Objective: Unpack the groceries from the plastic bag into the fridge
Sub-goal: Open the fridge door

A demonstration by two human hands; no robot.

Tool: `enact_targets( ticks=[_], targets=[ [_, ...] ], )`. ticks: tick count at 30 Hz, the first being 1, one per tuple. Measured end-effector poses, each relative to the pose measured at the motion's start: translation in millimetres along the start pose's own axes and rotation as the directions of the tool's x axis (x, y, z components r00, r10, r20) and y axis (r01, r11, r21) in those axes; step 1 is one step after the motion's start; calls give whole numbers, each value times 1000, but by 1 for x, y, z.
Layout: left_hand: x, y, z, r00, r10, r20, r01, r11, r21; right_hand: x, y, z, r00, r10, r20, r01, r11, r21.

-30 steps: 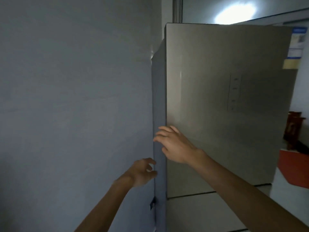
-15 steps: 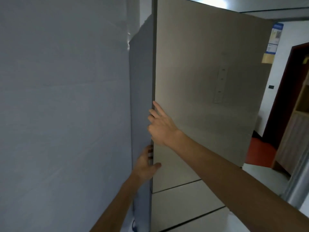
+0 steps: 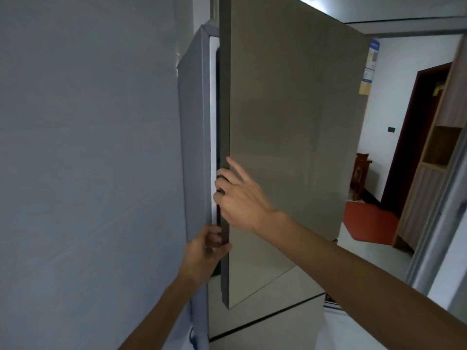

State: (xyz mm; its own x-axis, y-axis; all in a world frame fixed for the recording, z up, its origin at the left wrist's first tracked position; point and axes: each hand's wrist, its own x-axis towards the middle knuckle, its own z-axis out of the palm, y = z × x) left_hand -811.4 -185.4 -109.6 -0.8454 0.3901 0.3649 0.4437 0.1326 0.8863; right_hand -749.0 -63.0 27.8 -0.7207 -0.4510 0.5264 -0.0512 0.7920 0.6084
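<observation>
Now both hands point(image 3: 241, 200) on fridge door point(image 3: 290, 122)

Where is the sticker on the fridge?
In the head view, the sticker sits high on the right edge of the fridge door, next to the white wall.

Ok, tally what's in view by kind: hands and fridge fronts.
Hands: 2, left hand and right hand
Fridge fronts: 3, upper door ajar, middle front, lower front
Total: 5
</observation>
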Motion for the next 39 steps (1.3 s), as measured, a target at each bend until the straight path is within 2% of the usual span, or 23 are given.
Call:
enact_targets(
  ticks=[3, 7, 10, 12, 16, 18, 22, 27, 32, 35, 39],
  targets=[
    [-37, 19, 22, 999, 22, 47, -21, 999, -34, -44, 6, -21, 990, 45, -136, -34, 996, 84],
    [-87, 48, 64, 991, 109, 77, -109, 994, -4, -117, 11, -56, 964, 190, -185, -157, 971, 180],
    [-120, 70, 98, 974, 175, 144, -174, 985, -15, -176, 16, -82, 894, 396, -210, -327, 897, 296],
    [-137, 83, 120, 943, 252, 217, -257, 966, -2, -210, 22, -99, 825, 535, -182, -439, 809, 391],
    [-159, 103, 170, 822, 464, 330, -476, 878, -47, -269, 39, -128, 655, 752, -72, -607, 582, 541],
    [-166, 111, 194, 735, 555, 390, -589, 807, -39, -299, 48, -135, 602, 797, -37, -661, 524, 537],
    [-158, 115, 232, 543, 732, 413, -820, 569, 70, -352, 77, -145, 485, 873, -49, -757, 447, 476],
    [-125, 104, 288, 457, 766, 451, -875, 479, 73, -408, 121, -141, 321, 942, -93, -851, 331, 407],
    [-99, 99, 357, 246, 750, 614, -935, 351, -55, -456, 187, -125, 170, 984, -56, -874, 177, 453],
    [-89, 100, 402, 229, 709, 667, -908, 403, -116, -479, 230, -116, 75, 997, 8, -863, 61, 501],
    [-81, 109, 458, 160, 744, 649, -935, 325, -142, -493, 273, -103, -6, 990, 139, -898, -67, 435]
  ],
)
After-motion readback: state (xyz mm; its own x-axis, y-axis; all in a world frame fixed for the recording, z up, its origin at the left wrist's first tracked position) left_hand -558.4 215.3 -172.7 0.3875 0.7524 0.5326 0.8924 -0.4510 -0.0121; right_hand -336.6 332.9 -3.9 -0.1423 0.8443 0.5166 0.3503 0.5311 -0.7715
